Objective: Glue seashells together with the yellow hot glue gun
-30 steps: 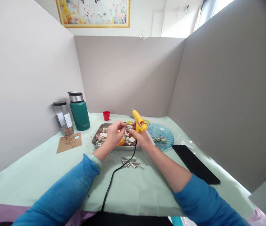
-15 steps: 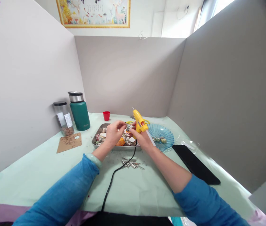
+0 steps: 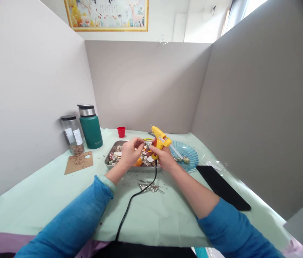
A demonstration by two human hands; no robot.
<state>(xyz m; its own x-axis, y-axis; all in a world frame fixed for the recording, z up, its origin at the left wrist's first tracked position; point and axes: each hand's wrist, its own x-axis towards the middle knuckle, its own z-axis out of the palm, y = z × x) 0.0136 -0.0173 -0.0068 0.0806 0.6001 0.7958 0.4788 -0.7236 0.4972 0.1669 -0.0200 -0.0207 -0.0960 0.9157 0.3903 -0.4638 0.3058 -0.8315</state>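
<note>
- The right hand [image 3: 165,157] is curled around the grip of the yellow glue gun [image 3: 161,140], which it holds up over the right side of the metal tray [image 3: 132,169]
- A small grey patterned piece [image 3: 148,144] shows by the right thumb, seemingly pinched there as well
- The left hand [image 3: 131,153] has thumb and fingertips drawn together next to that piece; whether anything lies between them I cannot tell
- The piece could drop among the shells and stones [image 3: 118,154] in the tray, since one hand seems to manage both it and the gun
- If the gun is hot, a turn of the right wrist could bring its nozzle, now pointing up and away, against the left fingers
- The black cord [image 3: 129,206] crosses the pile of safety pins [image 3: 150,186], so a pull on it could scatter them
- The glue stick [image 3: 176,152] juts out above the blue plate [image 3: 193,154] and could knock its rim if the hand sinks
- Compared with half a second ago, the gun leans flatter, its stick end swung up and to the right, while the left hand barely differs
</note>
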